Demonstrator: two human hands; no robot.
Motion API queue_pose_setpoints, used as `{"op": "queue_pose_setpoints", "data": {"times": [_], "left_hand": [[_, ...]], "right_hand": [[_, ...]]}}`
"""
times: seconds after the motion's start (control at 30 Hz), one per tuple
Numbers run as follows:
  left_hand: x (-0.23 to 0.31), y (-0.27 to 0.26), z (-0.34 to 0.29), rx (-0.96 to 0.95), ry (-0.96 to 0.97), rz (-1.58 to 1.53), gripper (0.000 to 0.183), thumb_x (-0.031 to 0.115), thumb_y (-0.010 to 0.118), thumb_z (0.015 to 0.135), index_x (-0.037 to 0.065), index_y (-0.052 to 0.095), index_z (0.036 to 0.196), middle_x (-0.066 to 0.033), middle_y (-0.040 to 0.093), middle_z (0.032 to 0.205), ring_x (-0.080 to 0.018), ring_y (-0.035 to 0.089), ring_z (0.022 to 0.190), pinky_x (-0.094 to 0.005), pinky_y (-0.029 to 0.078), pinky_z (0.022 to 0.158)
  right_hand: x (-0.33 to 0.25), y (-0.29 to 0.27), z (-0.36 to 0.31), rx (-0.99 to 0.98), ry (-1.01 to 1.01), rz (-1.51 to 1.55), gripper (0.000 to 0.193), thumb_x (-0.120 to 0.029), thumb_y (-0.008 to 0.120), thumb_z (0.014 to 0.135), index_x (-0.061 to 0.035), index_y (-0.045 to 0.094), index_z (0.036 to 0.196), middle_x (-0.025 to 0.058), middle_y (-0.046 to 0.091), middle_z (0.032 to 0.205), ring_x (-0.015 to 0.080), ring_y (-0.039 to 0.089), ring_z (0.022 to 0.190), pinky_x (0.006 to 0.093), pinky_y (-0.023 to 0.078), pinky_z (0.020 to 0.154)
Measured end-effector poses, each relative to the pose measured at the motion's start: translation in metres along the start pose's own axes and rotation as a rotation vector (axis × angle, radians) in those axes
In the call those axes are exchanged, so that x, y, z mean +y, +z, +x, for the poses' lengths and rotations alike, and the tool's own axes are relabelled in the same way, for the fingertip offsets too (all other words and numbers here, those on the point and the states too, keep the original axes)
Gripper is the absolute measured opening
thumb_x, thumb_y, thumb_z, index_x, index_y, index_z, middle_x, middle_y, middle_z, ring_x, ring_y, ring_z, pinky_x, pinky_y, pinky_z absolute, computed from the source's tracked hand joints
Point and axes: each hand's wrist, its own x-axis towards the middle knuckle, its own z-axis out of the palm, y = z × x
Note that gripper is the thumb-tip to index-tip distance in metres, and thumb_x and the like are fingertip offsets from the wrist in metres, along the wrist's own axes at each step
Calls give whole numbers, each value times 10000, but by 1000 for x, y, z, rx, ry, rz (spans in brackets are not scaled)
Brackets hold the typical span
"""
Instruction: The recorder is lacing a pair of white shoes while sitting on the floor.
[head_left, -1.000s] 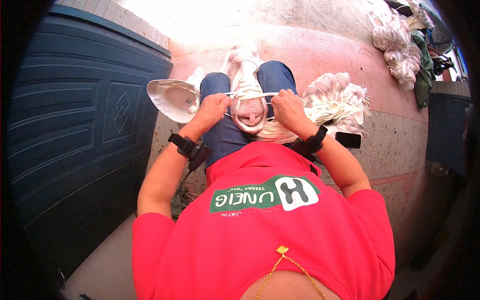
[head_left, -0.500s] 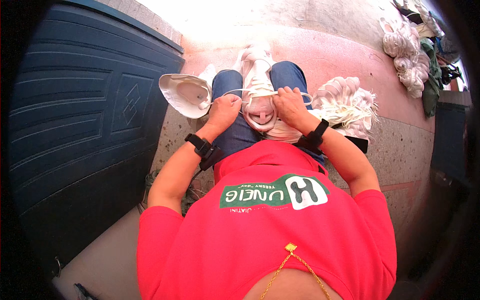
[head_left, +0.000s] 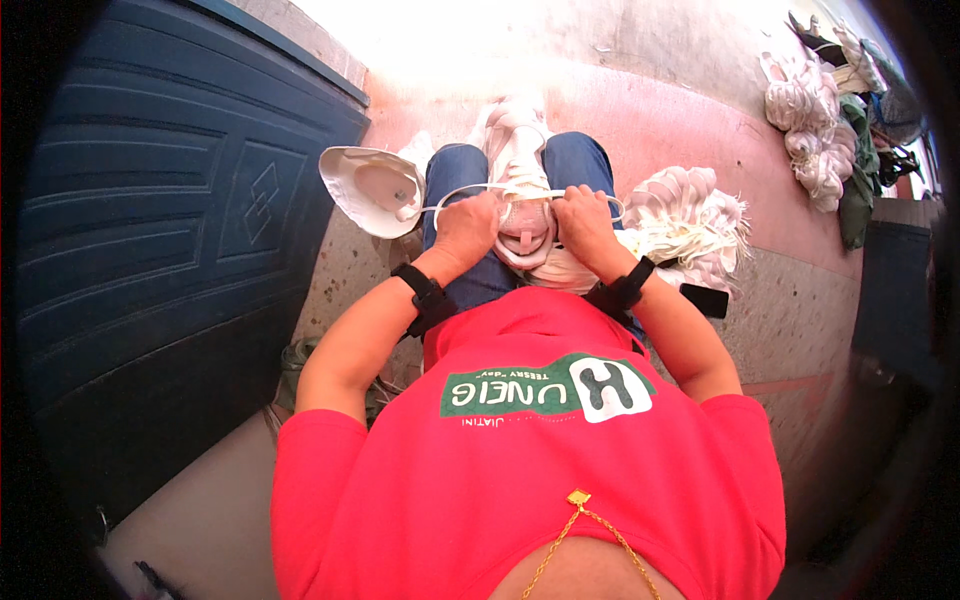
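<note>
Between my knees lies a pale pink and white shoe upper [head_left: 525, 222], its tongue end toward me. A white shoelace [head_left: 488, 186] runs across it from side to side and loops out beyond both hands. My left hand [head_left: 468, 232] is closed on the lace at the upper's left edge. On the opposite edge my right hand [head_left: 588, 226] pinches the lace as well, its fingertips close to the eyelets. The fingers partly cover the lace, so its exact path through the eyelets cannot be made out.
A white cap-like container [head_left: 345, 190] sits beside my left knee. Right of my right knee lie a pile of pale shoe uppers [head_left: 690, 205] and a black phone [head_left: 706, 300]. Farther right are bundled white uppers [head_left: 805, 110]. A dark blue panelled door [head_left: 130, 250] stands at left.
Both hands have come a little closer together over the upper, my left one moving right and slightly down. The lace between them now bows upward.
</note>
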Motion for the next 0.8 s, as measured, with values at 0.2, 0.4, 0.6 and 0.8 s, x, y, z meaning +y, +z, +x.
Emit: {"op": "queue_pose_setpoints", "data": {"times": [0.2, 0.4, 0.6, 0.8], "left_hand": [[3, 1, -3, 116, 149, 127, 98, 164, 510, 771, 76, 535, 737, -106, 560, 643, -289, 566, 639, -396, 442, 538], [20, 1, -10, 254, 302, 354, 113, 195, 543, 665, 83, 526, 666, -71, 534, 663, -225, 498, 731, -345, 388, 602], [28, 7, -10, 219, 333, 318, 168, 206, 511, 659, 46, 563, 656, -100, 540, 674, -231, 486, 745, -334, 381, 605], [29, 11, -6, 61, 320, 462, 215, 232, 509, 711, 79, 643, 779, -101, 570, 810, -244, 460, 824, -356, 341, 667]], "right_hand": [[-2, 0, -1, 43, -4, 12, 90, -160, 534, 713, -84, 581, 709, 80, 541, 717, 237, 518, 741, 384, 384, 635], [-8, -3, 0, 48, 47, 244, 177, -199, 590, 727, -47, 501, 749, 129, 548, 707, 294, 517, 720, 402, 397, 620], [-9, 0, 4, -15, -123, 82, 80, -77, 497, 702, -46, 504, 776, 120, 558, 690, 285, 515, 712, 386, 403, 626], [-18, -8, 14, -205, -189, -200, 88, -99, 516, 692, -77, 594, 728, 81, 578, 723, 220, 525, 741, 334, 406, 657]]}}
